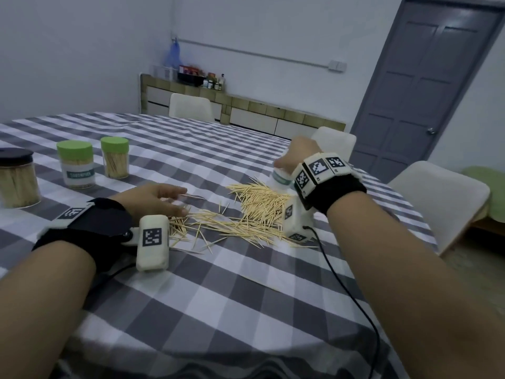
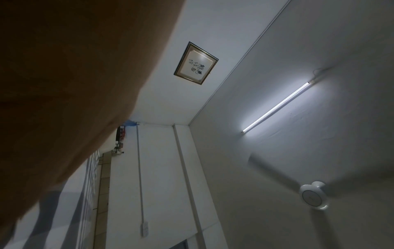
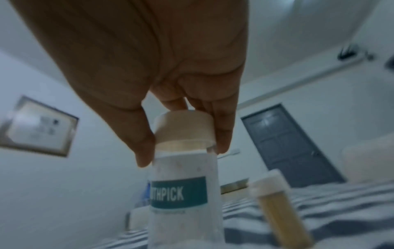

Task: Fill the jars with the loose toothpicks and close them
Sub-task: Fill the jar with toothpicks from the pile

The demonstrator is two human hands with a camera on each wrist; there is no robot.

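The left hand (image 1: pixel 153 196) lies with loosely spread fingers at the near edge of the loose toothpicks (image 1: pixel 246 212) on the checked tablecloth (image 1: pixel 218 283). Just beyond the heap, the right hand (image 1: pixel 296 155) grips a labelled jar (image 3: pixel 183 193) by its lid (image 3: pixel 184 128), the wrist hiding most of it from the head view. Farther left stand two green-lidded jars (image 1: pixel 75 164) and a black-lidded jar (image 1: pixel 17 177), all filled.

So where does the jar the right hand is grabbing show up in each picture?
Head: labelled jar, right of centre, mostly hidden behind the right hand.
Left wrist: not in it.
Right wrist: centre bottom, fingers round its cap.
Shared landmark: the grey door.
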